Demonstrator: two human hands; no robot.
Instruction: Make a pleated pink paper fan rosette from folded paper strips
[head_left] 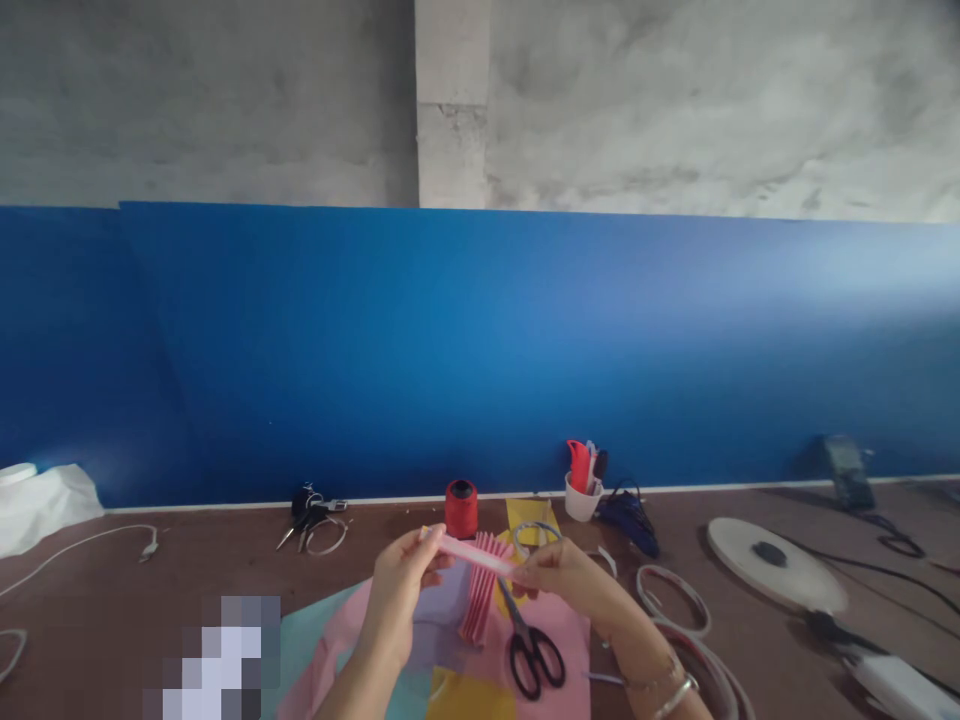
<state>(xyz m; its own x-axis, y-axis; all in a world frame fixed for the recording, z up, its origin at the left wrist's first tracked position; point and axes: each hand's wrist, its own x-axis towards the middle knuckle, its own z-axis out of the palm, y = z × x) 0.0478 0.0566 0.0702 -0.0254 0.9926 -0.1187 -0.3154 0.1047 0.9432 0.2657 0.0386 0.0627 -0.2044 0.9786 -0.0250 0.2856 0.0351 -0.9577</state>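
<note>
My left hand (pixel 401 580) and my right hand (pixel 559 572) each pinch one end of a folded pink paper strip (pixel 472 552), held level above the table. Under it a pleated pink paper fan (pixel 480 600) stands on sheets of coloured paper (pixel 450 690) in pink, light blue, purple and yellow. Black-handled scissors (pixel 531 645) lie on the pink sheet just below my right hand. A silver bangle sits on my right wrist.
A red thread spool (pixel 460 508), a white cup of pens (pixel 582 490), keys (pixel 311 512), white cables (pixel 90 545), wire rings (pixel 671 590), a round white disc (pixel 776 575) and a blue bundle (pixel 628 515) lie on the brown table. A blue board stands behind.
</note>
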